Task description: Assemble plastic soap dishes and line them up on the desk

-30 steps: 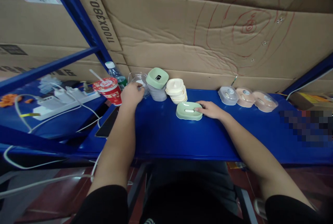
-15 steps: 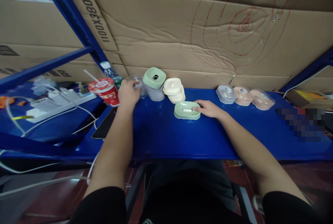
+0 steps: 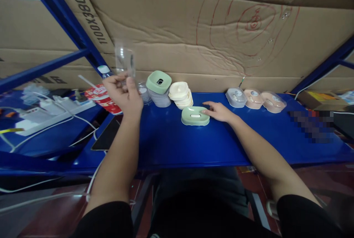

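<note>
My left hand [image 3: 124, 92] is raised above the table's left side, its fingers closed on a clear plastic cover [image 3: 124, 59] held upright and slightly blurred. My right hand [image 3: 219, 112] is beside a pale green dish [image 3: 195, 120] that looks like a soap dish, with a white oblong piece in its middle. The thumb rests at the dish's right rim, while the index finger stretches out behind it. Behind the dish stands a stack of cream-coloured dishes [image 3: 181, 94]. Left of that, a green piece with a central opening [image 3: 159, 81] tops a stack of grey dishes [image 3: 160, 100].
More clear covers [image 3: 144, 92] lie left of the stacks. A red paper cup [image 3: 101, 98] and a bottle [image 3: 104, 70] stand at the left, near a white power strip [image 3: 49, 118] with cables. Several covered dishes [image 3: 250, 98] line the back right, before a cardboard wall [image 3: 166, 28].
My left hand has lifted a clear cover up and leftward from beside the stacks. My right hand's fingers have loosened from the green dish's edge. The view has shifted slightly.
</note>
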### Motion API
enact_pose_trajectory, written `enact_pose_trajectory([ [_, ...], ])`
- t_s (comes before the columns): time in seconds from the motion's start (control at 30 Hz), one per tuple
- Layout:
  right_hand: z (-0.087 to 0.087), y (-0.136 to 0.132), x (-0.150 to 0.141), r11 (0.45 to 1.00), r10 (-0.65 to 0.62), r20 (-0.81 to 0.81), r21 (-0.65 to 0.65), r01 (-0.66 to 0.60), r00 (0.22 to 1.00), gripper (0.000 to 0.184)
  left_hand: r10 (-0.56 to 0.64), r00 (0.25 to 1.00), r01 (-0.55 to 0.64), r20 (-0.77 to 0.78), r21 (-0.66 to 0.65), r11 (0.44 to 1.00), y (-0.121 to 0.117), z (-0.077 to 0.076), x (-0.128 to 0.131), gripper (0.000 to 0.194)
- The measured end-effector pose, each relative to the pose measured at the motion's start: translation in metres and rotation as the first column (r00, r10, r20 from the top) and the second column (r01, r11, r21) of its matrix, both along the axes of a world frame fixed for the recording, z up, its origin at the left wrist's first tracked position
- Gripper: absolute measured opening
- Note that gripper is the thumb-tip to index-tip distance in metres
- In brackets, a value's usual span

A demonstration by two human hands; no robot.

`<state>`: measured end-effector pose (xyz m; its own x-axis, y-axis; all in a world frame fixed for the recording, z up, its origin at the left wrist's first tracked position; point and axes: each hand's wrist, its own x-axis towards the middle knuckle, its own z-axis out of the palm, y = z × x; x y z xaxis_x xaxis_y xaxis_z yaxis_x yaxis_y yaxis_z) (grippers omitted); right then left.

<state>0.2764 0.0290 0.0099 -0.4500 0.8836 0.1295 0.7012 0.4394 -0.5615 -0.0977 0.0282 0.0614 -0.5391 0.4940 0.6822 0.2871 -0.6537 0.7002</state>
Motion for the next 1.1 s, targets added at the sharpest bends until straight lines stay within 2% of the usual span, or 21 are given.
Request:
enact_pose_trajectory([
  [0.03, 0.003, 0.000, 0.002, 0.999, -0.033, -0.085, 0.004, 0.033, 0.996, 0.067, -0.010, 1.000, 0.009, 0.017, 0.076, 0.997, -0.004, 0.001, 0.010, 0.033],
  [0.07, 0.006, -0.001, 0.004, 0.998, -0.063, -0.188, 0.000, 0.064, 0.980, 0.069, -0.059, 0.998, 0.056, 0.019, 0.096, 0.994, -0.009, 0.002, 0.020, 0.035],
  [0.17, 0.017, -0.004, 0.007, 0.995, -0.100, -0.471, -0.035, 0.094, 0.876, 0.075, -0.302, 0.952, 0.304, 0.042, -0.049, 0.951, -0.018, -0.003, 0.051, 0.040],
  [0.27, 0.024, -0.010, 0.003, 0.997, -0.060, -0.561, -0.072, 0.024, 0.825, 0.076, -0.547, 0.833, 0.547, 0.086, -0.272, 0.791, -0.022, -0.016, 0.077, 0.045],
  [0.33, 0.025, -0.015, -0.003, 0.994, -0.032, -0.529, -0.106, -0.029, 0.848, 0.071, -0.645, 0.758, 0.622, 0.092, -0.398, 0.674, -0.022, -0.028, 0.089, 0.045],
  [0.37, 0.024, -0.017, -0.006, 0.991, -0.024, -0.493, -0.124, -0.043, 0.870, 0.069, -0.671, 0.738, 0.624, 0.069, -0.450, 0.639, -0.022, -0.034, 0.093, 0.044],
  [0.4, 0.023, -0.018, -0.009, 0.989, -0.023, -0.450, -0.139, -0.044, 0.893, 0.069, -0.681, 0.732, 0.598, 0.019, -0.498, 0.628, -0.022, -0.039, 0.096, 0.044],
  [0.47, 0.021, -0.019, -0.014, 0.987, -0.044, -0.358, -0.157, -0.014, 0.933, 0.071, -0.654, 0.740, 0.463, -0.158, -0.585, 0.666, -0.023, -0.046, 0.098, 0.044],
  [0.53, 0.017, -0.017, -0.016, 0.986, -0.086, -0.294, -0.162, 0.039, 0.952, 0.074, -0.586, 0.714, 0.245, -0.384, -0.647, 0.722, -0.025, -0.048, 0.097, 0.047],
  [0.57, 0.016, -0.016, -0.016, 0.985, -0.108, -0.276, -0.163, 0.064, 0.955, 0.074, -0.562, 0.671, 0.132, -0.484, -0.668, 0.733, -0.027, -0.047, 0.096, 0.049],
  [0.63, 0.013, -0.012, -0.016, 0.979, -0.151, -0.256, -0.172, 0.109, 0.955, 0.075, -0.557, 0.564, -0.058, -0.610, -0.702, 0.710, -0.030, -0.042, 0.095, 0.053],
  [0.73, 0.010, -0.007, -0.015, 0.967, -0.212, -0.182, -0.183, 0.178, 0.960, 0.074, -0.627, 0.437, -0.223, -0.645, -0.753, 0.619, -0.033, -0.035, 0.095, 0.063],
  [0.8, 0.011, -0.007, -0.015, 0.953, -0.251, -0.067, -0.191, 0.235, 0.966, 0.074, -0.660, 0.401, -0.268, -0.635, -0.770, 0.579, -0.033, -0.034, 0.096, 0.067],
  [0.9, 0.013, -0.007, -0.014, 0.936, -0.271, 0.101, -0.206, 0.287, 0.957, 0.076, -0.676, 0.398, -0.267, -0.620, -0.783, 0.562, -0.031, -0.034, 0.095, 0.067],
  [1.03, 0.012, -0.006, -0.012, 0.946, -0.198, 0.199, -0.219, 0.240, 0.960, 0.082, -0.784, 0.388, -0.113, -0.485, -0.869, 0.482, -0.029, -0.038, 0.091, 0.065],
  [1.1, 0.010, -0.005, -0.011, 0.952, -0.180, 0.231, -0.204, 0.228, 0.956, 0.086, -0.786, 0.388, -0.048, -0.481, -0.862, 0.504, -0.028, -0.040, 0.090, 0.062],
])
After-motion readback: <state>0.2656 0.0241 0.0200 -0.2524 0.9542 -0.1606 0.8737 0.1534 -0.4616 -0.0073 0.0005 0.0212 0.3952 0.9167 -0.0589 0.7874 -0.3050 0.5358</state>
